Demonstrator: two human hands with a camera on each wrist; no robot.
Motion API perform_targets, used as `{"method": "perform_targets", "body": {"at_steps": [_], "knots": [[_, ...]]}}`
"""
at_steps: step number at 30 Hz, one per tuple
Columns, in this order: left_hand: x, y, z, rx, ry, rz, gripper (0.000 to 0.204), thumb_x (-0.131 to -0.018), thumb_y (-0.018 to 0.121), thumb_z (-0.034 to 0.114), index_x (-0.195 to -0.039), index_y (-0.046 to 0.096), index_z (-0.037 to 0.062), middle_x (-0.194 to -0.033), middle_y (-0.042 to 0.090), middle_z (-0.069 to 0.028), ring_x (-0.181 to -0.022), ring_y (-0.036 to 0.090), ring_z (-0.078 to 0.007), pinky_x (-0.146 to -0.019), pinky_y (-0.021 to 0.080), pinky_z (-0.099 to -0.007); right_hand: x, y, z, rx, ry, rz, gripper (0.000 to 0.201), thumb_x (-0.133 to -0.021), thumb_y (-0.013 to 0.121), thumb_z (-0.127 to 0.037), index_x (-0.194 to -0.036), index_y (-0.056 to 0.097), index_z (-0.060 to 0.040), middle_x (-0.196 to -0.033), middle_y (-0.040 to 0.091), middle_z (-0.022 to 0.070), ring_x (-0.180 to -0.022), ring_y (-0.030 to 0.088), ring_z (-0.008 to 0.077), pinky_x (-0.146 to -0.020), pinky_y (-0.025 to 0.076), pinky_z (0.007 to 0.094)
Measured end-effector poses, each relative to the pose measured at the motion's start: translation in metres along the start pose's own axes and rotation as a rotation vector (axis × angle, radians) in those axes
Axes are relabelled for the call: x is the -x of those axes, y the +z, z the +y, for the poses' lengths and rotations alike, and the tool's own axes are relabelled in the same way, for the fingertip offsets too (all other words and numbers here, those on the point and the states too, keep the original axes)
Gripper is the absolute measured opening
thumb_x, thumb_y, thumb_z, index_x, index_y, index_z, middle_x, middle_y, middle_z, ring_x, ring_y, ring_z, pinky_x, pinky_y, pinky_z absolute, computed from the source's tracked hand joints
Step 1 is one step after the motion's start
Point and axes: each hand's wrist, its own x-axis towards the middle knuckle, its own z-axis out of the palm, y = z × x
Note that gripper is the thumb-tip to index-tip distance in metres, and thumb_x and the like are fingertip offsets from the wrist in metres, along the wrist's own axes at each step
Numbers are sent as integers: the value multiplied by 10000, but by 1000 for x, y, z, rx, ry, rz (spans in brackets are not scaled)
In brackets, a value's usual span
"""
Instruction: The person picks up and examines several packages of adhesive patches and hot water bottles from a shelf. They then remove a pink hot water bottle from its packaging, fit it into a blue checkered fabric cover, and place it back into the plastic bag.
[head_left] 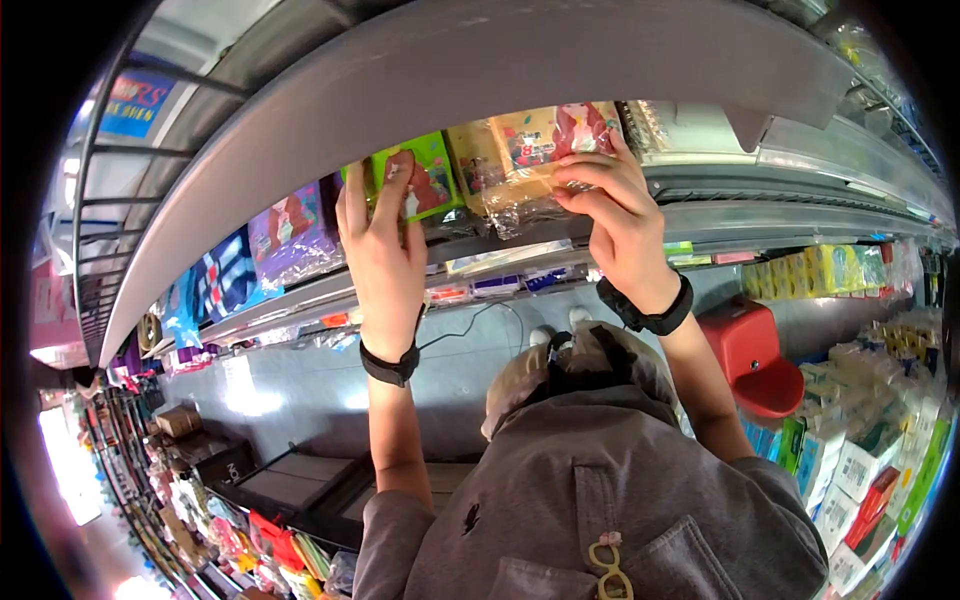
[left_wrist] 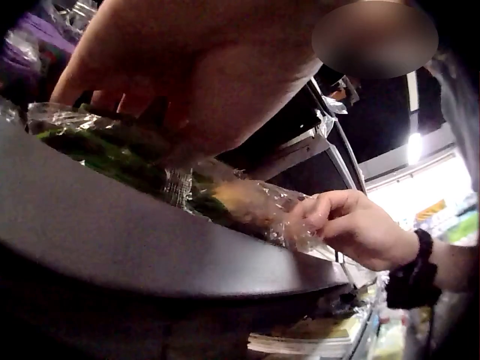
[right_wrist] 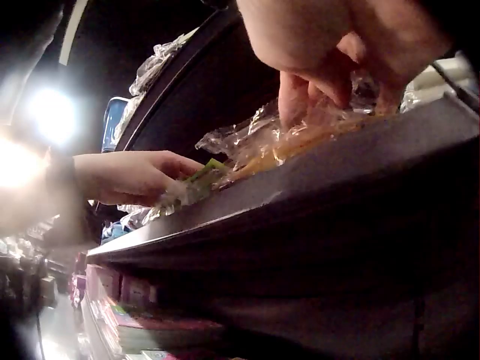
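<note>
The left hand (head_left: 385,270) is resting on the green packet (head_left: 433,160), fingers apart, while the right hand (head_left: 630,235) is pinching the wrapped yellow packet (head_left: 519,148), apparently steadying both.

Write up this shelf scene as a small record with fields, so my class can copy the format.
Place: shelf of wrapped packets
Left hand: fingers over the green packet
Right hand: fingers pinching the clear wrap of the yellow packet
Packet order, left to right: blue checked packet, purple packet, green, yellow
Worn on wrists: black band on the left, another on the right
Packet contents: cannot tell
</note>
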Motion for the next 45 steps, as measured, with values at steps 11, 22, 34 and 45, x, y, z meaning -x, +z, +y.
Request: {"method": "perform_targets", "body": {"at_steps": [11,22,34,45], "knots": [[39,3,18,29,-56,110,683,-665,491,-128,-1283,576,149,-1394,429,-174,-1273,357,-429,-1063,318,-495,-11,-19,-51,123,58,134,251,-707,487,118,-839,669,4,-986,642,131,-934,604,295,-830,464,356],[96,15,56,237,-124,236,532,-706,566,-100,-1214,611,54,-1418,403,-205,-1318,343,-433,-1054,335,-473,21,41,-76,-842,693,-149,614,-876,592,34,-1378,247,-44,-1113,589,138,-939,612,135,-707,480,211],[123,-8,69,1106,-467,191,775,-749,412,-179,-1463,156,-19,-1378,389,-150,-1276,409,-213,-1030,357,-332,16,26,-104,-1127,738,-116,693,-847,575,107,-1411,221,-85,-1214,550,174,-1123,568,209,-929,479,316],[123,-29,75,1176,-478,107,689,-835,418,-161,-1459,173,-1,-1349,432,-110,-1240,449,-175,-1000,392,-300,18,15,-112,-1092,612,-169,761,-838,584,88,-1452,172,-90,-1224,533,162,-1103,557,187,-903,473,308]]}}
